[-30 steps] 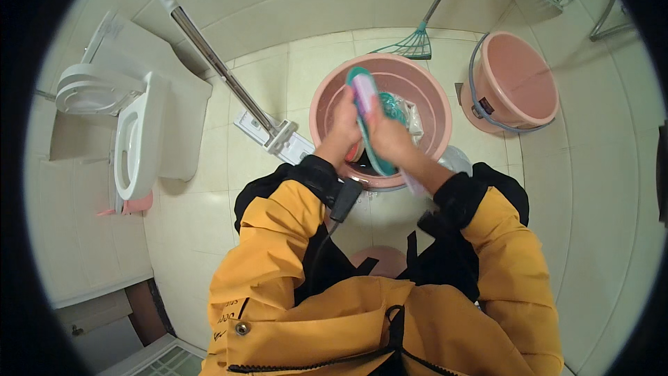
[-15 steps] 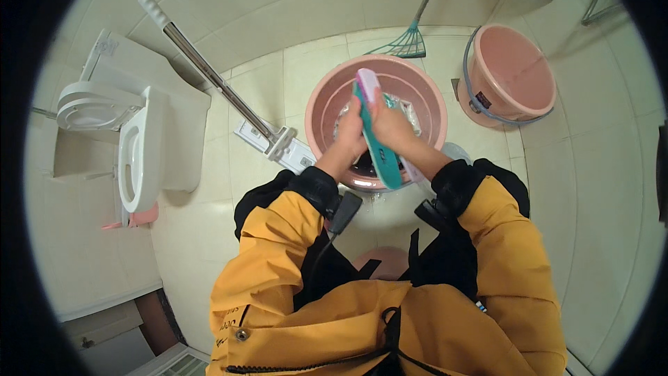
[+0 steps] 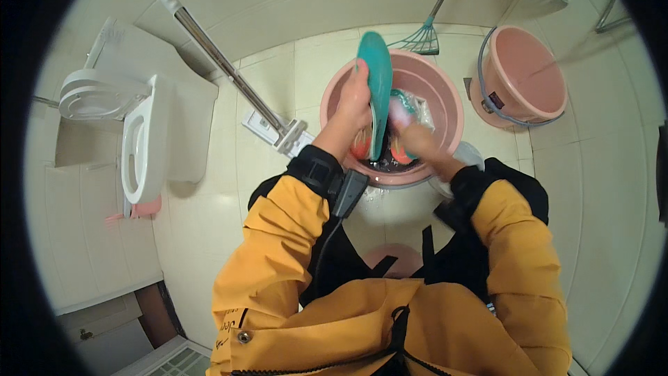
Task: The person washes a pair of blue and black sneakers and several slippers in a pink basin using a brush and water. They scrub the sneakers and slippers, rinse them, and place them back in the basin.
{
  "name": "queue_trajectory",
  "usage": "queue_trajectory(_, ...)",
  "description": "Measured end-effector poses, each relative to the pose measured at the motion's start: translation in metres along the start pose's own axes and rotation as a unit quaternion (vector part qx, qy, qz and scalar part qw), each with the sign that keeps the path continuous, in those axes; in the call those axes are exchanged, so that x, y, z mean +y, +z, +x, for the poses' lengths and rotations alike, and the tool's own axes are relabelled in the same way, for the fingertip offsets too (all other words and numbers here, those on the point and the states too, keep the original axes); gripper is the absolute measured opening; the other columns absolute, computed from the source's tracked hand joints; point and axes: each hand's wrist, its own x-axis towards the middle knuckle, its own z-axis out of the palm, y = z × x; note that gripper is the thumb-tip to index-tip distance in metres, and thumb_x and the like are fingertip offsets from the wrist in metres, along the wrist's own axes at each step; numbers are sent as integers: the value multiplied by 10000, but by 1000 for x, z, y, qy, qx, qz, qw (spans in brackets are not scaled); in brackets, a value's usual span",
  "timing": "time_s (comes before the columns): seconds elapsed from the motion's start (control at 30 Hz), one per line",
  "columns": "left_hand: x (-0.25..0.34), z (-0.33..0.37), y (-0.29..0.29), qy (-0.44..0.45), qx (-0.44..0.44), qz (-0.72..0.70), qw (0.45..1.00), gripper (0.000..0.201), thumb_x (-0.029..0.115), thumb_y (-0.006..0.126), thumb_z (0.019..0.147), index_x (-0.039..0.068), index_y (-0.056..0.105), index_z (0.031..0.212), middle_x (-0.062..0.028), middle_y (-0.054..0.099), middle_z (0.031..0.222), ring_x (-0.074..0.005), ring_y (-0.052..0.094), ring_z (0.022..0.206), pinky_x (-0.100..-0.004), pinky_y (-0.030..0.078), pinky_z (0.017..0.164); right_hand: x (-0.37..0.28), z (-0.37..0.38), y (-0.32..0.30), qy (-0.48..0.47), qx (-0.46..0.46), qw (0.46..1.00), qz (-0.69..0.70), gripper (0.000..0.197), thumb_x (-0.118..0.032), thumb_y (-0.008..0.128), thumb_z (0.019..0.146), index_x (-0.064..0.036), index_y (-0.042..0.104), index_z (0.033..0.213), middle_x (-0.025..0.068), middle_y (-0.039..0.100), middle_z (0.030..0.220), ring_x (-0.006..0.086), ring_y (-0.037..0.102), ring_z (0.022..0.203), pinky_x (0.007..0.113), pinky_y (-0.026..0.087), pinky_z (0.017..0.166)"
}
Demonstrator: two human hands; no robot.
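My left hand (image 3: pixel 355 106) is closed around a flat teal insole-like piece (image 3: pixel 378 73), rounded at the top, which stands nearly upright over a pink basin (image 3: pixel 451 90). Beside it my right hand (image 3: pixel 419 138), smeared by motion, is closed on a pale pink-and-white thing (image 3: pixel 399 113) whose kind I cannot make out. Dark water (image 3: pixel 383 164) shows in the basin's near part. Something patterned in teal and white (image 3: pixel 422 108) lies inside toward the right. Orange patches show below both hands; what they belong to is unclear.
A pink bucket (image 3: pixel 492 101) with a grey-blue handle stands at the right. A teal rake-like broom (image 3: pixel 422 38) leans at the back wall. Left of the basin stands a flat mop (image 3: pixel 296 141), with a white toilet (image 3: pixel 170 132) farther left. A clear container (image 3: pixel 467 157) sits beside the basin.
My hands have moved apart. The teal piece has gone up and turned more upright in my left hand, while my right hand has dropped lower into the basin with the pale thing.
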Motion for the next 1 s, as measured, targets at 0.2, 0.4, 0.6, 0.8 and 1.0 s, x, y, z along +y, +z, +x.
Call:
queue_trajectory(0.2,4,-2,-12,-3,-27,-106,994,348,296,348,917,88,364,1195,-95,512,1029,-219,533,878,-356,475,744,4,9,-89,-83,148,970,176,550,-470,457,794,34,546,997,253,568,962,362,544,936,408,420,781)
queue_trajectory(0.4,-7,-12,13,14,-58,-46,997,360,81,435,853,104,357,1204,-107,465,1106,-220,514,950,-369,461,801,-36,1,-119,-177,179,954,164,510,-338,433,776,8,437,1152,236,579,886,371,552,836,413,421,758)
queue_trajectory(0.6,-18,0,8,-2,-91,-119,989,304,146,418,876,73,403,1171,-94,490,1086,-213,508,965,-350,436,842,-52,-11,-115,-171,130,974,68,568,-394,311,866,-67,216,1321,268,564,903,415,550,835,476,422,741)
queue_trajectory(0.8,-26,6,3,8,28,-167,985,369,326,352,915,39,474,1113,-94,522,1085,-214,505,986,-351,401,887,-70,-27,-98,-122,34,990,65,561,-383,317,872,-61,214,1320,283,576,797,437,563,737,505,429,680)
queue_trajectory(1.0,-33,-8,22,-31,64,-136,988,353,305,366,919,36,496,1108,-61,554,1017,-173,512,917,-310,390,850,-73,-20,-103,-71,13,996,60,569,-369,325,869,-61,177,1325,274,580,776,434,567,709,510,437,638)
